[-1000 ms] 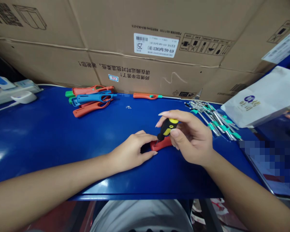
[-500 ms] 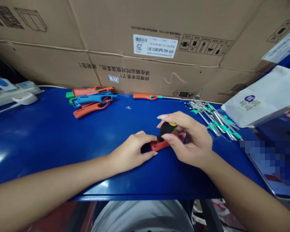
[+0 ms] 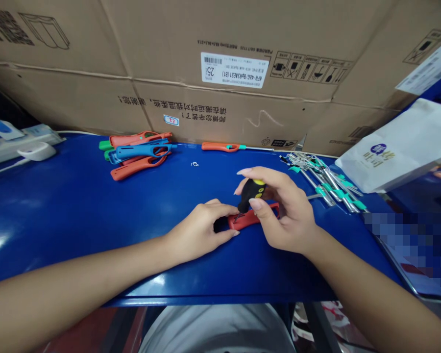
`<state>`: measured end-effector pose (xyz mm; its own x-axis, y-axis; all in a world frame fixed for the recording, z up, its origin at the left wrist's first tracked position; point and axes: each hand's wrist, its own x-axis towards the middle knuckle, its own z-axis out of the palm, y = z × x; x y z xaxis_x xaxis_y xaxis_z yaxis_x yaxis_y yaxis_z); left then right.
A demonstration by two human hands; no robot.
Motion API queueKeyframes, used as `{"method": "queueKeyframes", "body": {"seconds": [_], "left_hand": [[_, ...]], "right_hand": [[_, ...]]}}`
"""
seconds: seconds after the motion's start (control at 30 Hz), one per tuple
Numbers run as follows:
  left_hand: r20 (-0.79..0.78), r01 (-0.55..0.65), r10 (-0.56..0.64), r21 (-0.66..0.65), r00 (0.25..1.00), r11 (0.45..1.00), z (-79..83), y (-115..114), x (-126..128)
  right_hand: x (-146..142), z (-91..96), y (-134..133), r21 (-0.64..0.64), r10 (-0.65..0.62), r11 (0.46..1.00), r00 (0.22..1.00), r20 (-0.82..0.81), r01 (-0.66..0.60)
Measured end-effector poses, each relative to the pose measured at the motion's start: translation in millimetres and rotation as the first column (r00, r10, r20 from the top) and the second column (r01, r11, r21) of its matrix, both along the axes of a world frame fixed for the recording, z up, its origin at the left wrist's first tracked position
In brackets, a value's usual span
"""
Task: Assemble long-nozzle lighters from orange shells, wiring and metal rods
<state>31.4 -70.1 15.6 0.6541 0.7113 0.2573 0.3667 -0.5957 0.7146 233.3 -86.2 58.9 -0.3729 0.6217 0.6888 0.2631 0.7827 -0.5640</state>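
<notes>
My right hand (image 3: 284, 208) is closed around the black and yellow handle of a short screwdriver (image 3: 250, 192). The tool leans, and its thin shaft meets the left end of a red lighter handle (image 3: 252, 219) lying on the blue table. My left hand (image 3: 202, 230) grips that same end of the lighter handle between thumb and fingers. Behind my hands lie a few tiny white screw-like pieces (image 3: 194, 164). Part of the lighter handle's right end is hidden behind my right hand.
Orange, blue and green lighter handles (image 3: 141, 151) are piled at the back left. An orange lighter (image 3: 220, 147) with a metal tube lies by the cardboard box (image 3: 161, 63). Metal lighter tubes (image 3: 327, 184) are heaped at right, beside a white paper bag (image 3: 397, 147).
The screwdriver and my right hand have shifted slightly left, and the handle has turned to show more yellow. My left hand stays put on the lighter handle.
</notes>
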Motion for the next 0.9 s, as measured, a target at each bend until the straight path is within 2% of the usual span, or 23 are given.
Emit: {"method": "queueKeyframes", "body": {"seconds": [0.13, 0.23, 0.33, 0.47, 0.57, 0.63, 0.7, 0.77, 0.83, 0.9], "left_hand": [[0.008, -0.007, 0.007, -0.01, 1.0, 1.0, -0.6, 1, 2], [0.007, -0.01, 0.01, -0.028, 1.0, 1.0, -0.4, 2, 2], [0.004, -0.009, 0.009, -0.027, 1.0, 1.0, 0.4, 1, 2], [-0.004, -0.022, 0.022, -0.009, 1.0, 1.0, 1.7, -1, 2], [0.018, -0.013, 0.012, 0.017, 1.0, 1.0, 2.3, -1, 1], [0.025, -0.002, 0.001, 0.024, 1.0, 1.0, 2.3, -1, 1], [0.025, -0.001, 0.001, 0.026, 1.0, 1.0, 2.1, 0, 1], [0.014, -0.007, 0.007, 0.018, 1.0, 1.0, 1.7, 0, 1], [0.005, -0.01, 0.01, 0.006, 1.0, 1.0, 1.3, 1, 0], [0.003, -0.005, 0.005, -0.004, 1.0, 1.0, 0.9, 1, 0]], "right_hand": [[-3, -3.8, 4, -0.003, -0.143, 0.99, 0.985, -0.093, 0.143], [-3, -4.5, 5, 0.013, -0.172, 0.985, 0.982, -0.083, 0.174], [-1, -4.5, 3, 0.002, -0.11, 0.994, 0.993, -0.04, 0.11], [-1, -5.2, -1, -0.032, 0.015, 0.999, 0.995, -0.099, -0.019], [-4, -4.3, 3, 0.134, -0.027, 0.99, 0.994, -0.108, 0.041], [-6, -2.1, 6, 0.286, -0.067, 0.954, 0.994, -0.085, 0.089], [-5, 1.0, 8, 0.367, -0.075, 0.927, 0.996, -0.039, 0.084], [-2, 4.0, 7, 0.298, -0.036, 0.954, 0.999, 0.03, 0.026], [0, 5.6, 4, 0.113, 0.029, 0.993, 0.998, 0.063, -0.036], [1, 5.5, 2, -0.004, 0.071, 0.997, 0.997, 0.033, -0.071]]}}
